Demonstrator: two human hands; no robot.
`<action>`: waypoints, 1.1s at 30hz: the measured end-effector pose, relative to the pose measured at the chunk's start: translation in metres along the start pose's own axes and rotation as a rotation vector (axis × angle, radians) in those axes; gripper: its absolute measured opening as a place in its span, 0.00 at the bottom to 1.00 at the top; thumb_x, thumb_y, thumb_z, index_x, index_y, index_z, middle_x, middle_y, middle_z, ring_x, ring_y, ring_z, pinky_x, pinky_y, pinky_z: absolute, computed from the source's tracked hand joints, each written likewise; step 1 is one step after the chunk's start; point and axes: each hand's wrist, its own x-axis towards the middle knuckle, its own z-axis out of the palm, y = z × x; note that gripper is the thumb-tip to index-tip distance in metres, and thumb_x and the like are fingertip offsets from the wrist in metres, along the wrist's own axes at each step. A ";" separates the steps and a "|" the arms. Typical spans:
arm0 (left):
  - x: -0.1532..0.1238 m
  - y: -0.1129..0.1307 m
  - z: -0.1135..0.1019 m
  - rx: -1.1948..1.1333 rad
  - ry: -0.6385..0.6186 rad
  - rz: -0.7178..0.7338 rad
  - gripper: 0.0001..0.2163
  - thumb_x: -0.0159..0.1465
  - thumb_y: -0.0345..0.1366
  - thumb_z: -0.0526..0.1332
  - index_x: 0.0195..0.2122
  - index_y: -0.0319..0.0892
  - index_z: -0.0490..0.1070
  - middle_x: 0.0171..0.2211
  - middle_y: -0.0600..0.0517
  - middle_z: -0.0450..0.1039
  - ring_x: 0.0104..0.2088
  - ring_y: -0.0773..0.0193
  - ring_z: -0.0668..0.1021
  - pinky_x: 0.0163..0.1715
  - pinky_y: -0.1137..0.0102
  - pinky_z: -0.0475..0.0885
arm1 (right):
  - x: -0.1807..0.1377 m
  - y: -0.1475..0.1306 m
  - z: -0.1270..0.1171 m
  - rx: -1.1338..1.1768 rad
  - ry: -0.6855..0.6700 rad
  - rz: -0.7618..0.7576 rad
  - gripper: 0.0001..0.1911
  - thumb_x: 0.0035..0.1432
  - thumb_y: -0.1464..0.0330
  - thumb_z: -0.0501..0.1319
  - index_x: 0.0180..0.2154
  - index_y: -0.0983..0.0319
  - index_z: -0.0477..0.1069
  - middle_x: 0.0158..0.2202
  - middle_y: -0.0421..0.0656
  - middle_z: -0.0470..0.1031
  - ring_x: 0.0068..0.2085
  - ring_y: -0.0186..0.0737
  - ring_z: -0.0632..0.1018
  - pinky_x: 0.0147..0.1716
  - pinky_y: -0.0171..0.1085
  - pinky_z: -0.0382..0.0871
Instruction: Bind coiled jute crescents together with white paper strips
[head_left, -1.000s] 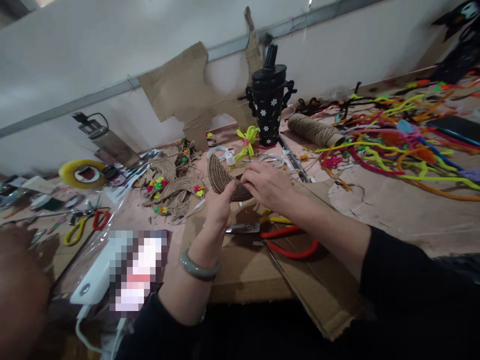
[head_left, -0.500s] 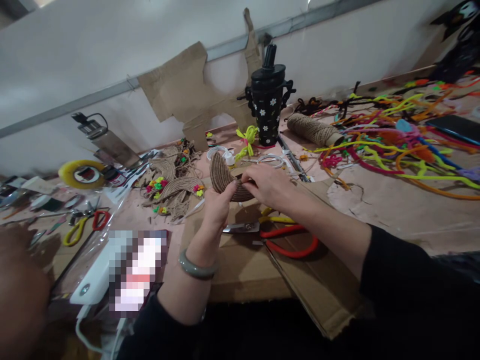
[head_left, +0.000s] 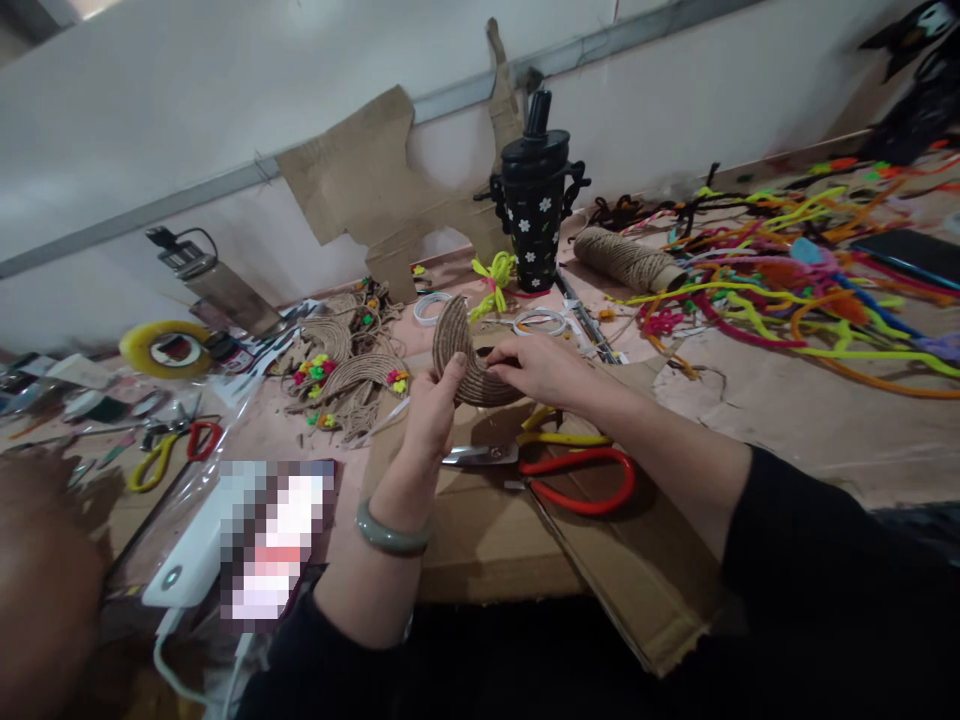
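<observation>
Over the cardboard (head_left: 480, 560), my left hand (head_left: 430, 412) grips a crescent of brown jute twine (head_left: 452, 335), made of rows laid side by side, with the thumb across its face. My right hand (head_left: 538, 370) is closed in a pinch at the crescent's inner edge on its right side. Whether a loose twine end sits between those fingertips cannot be seen. Just below both hands, large scissors (head_left: 480, 456) with red and yellow handles lie on the cardboard. To the left lie several similar twine crescents (head_left: 366, 375) with small coloured knots.
A black flowered tumbler (head_left: 536, 215) and a twine roll (head_left: 626, 262) stand behind. Coloured cords (head_left: 795, 310) spread at right. A power bank (head_left: 184, 560), a phone (head_left: 281, 540) and smaller scissors (head_left: 154, 465) lie left, beside another person's blurred hand (head_left: 45, 570).
The twine crescent has shifted slightly right and shows more of its face. My left thumb has moved left along it, away from my right fingertips, which stay at its inner edge.
</observation>
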 end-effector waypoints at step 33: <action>0.003 -0.006 -0.002 0.077 0.066 -0.011 0.15 0.43 0.36 0.71 0.31 0.36 0.75 0.26 0.52 0.75 0.25 0.68 0.75 0.28 0.72 0.71 | 0.000 0.010 -0.010 -0.081 -0.065 -0.088 0.10 0.55 0.67 0.57 0.35 0.58 0.77 0.35 0.41 0.77 0.37 0.39 0.74 0.33 0.35 0.60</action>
